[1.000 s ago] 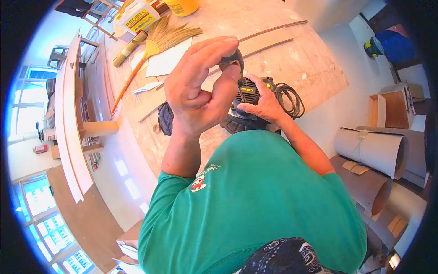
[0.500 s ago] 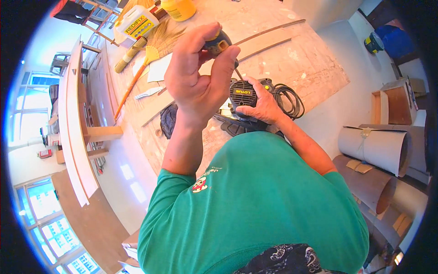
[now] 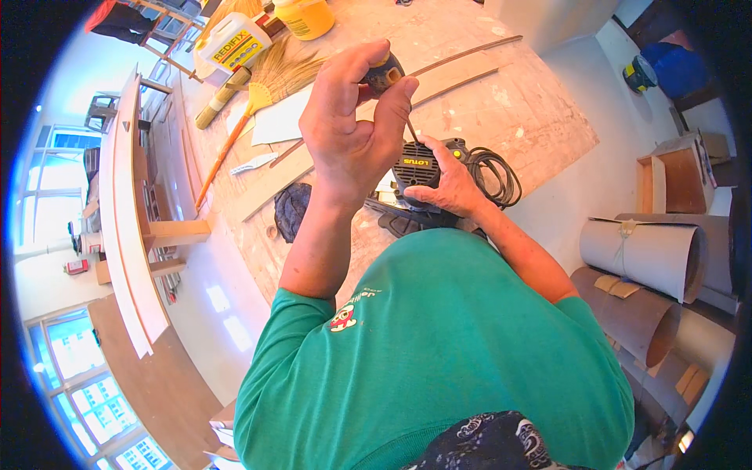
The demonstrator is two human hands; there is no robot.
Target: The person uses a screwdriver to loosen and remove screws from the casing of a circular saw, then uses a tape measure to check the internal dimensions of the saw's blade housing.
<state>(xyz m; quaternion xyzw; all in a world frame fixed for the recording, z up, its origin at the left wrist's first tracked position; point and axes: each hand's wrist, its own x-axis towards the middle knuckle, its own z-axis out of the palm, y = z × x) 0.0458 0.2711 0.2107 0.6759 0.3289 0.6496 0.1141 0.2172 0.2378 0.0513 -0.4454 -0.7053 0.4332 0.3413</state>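
My left hand is raised over the worktable with its fingers and thumb round the dark handle of a screwdriver. Its thin shaft points down to the top of a black corded power tool with a vented round housing. Whether the tip sits in a screw is too small to tell. Curved round the near right side of that housing, my right hand grips the tool, thumb and fingers on opposite sides. The tool's lower part is partly hidden by my body. Its coiled black cord lies to the right.
Wooden strips lie on the worktable. A broom, a white jug, a yellow tub and a crumpled black cloth are on the left part. Large rolled sheets stand at the right.
My left hand has shifted slightly right with the screwdriver, and its handle is turned a little. My right hand stays on the power tool.
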